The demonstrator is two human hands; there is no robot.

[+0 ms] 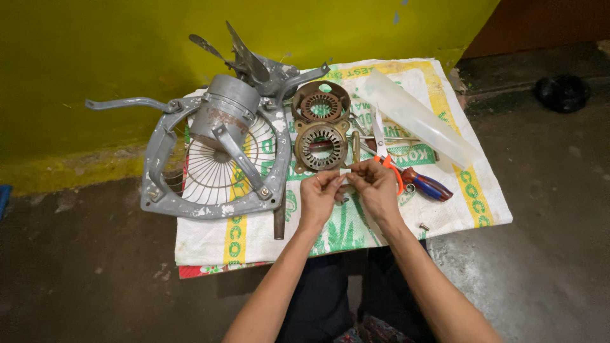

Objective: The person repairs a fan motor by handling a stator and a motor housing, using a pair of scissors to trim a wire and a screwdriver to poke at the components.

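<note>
Head view: two rusty stator rings, upper [321, 104] and lower [321, 146], lie on one woven sack [483, 203]. Left of the lower ring: one grey fan frame [216, 162]. Right of it: one pair of orange-handled scissors [383, 152], one screwdriver [427, 185], one translucent plastic tube [419, 119]. Just below the lower ring, left hand [319, 197] and right hand [375, 185] meet, fingertips pinching one small white strip [345, 171]; nothing blocks them.
</note>
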